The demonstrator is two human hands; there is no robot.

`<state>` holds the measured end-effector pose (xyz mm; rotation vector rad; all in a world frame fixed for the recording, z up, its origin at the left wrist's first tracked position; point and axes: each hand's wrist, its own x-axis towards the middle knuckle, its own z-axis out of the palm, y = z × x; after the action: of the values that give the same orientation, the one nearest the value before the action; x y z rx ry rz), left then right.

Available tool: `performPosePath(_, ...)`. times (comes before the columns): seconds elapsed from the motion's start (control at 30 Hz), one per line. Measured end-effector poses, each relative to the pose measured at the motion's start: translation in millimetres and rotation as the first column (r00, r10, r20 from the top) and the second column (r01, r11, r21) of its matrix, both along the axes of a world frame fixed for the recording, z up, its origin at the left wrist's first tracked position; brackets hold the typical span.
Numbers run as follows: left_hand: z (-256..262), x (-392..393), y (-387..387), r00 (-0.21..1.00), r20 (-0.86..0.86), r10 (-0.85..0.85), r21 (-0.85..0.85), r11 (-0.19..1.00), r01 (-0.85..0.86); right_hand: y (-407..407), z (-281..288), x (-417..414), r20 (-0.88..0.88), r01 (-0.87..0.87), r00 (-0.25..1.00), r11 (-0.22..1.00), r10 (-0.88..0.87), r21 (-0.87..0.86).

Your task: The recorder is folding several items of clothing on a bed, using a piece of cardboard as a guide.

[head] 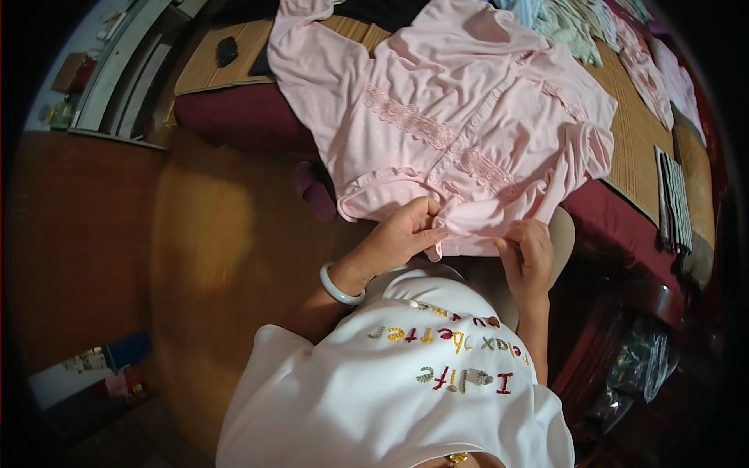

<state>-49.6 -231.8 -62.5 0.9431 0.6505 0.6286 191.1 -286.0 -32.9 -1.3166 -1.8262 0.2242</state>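
A pink long-sleeved top (433,99) with a button front and lace bands lies spread out before me, its ruffled neckline end nearest me and hanging past the front edge of the surface. My left hand (409,228), with a pale bangle at the wrist, pinches the fabric by the ruffled edge between thumb and fingers. To its right, my right hand (529,251) grips the near edge of the same top. A short stretch of pink cloth spans the gap between both hands. One sleeve reaches away at the left; another lies bunched at the right.
Cardboard (635,140) covers a dark red padded seat or bed (246,117). Rumpled clothes (564,26) lie at the far right, and a folded striped cloth (674,199) nearer. A small black item (226,51) rests at left. A purple slipper (319,196) is on the wooden floor (234,263).
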Motion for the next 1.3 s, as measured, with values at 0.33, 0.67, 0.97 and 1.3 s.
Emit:
performPosePath(0.33, 10.0, -29.2, -5.9, 0.982, -0.181, -0.06, 0.186, 0.978, 0.095, -5.8, 13.5, 2.2, 0.109, -0.105, 0.985, 0.971, 0.131, -0.213)
performPosePath(0.67, -34.1, -114.0, 31.9, 0.455, -0.259, 0.852, 0.11, 0.494, -0.862, -9.7, 21.4, 11.9, 0.093, -0.053, 0.993, 0.985, 0.07, -0.166)
performPosePath(0.97, -40.1, -98.5, 64.6, 0.571, -0.169, 0.803, 0.033, 0.584, -0.811, -12.6, 28.0, 12.7, 0.132, 0.036, 0.991, 0.986, -0.015, -0.161)
performPosePath(1.3, 17.8, -68.5, 125.8, 0.565, 0.042, 0.824, 0.002, 0.566, -0.825, -12.9, 28.3, 24.2, 0.174, 0.162, 0.973, 0.986, -0.151, -0.049)
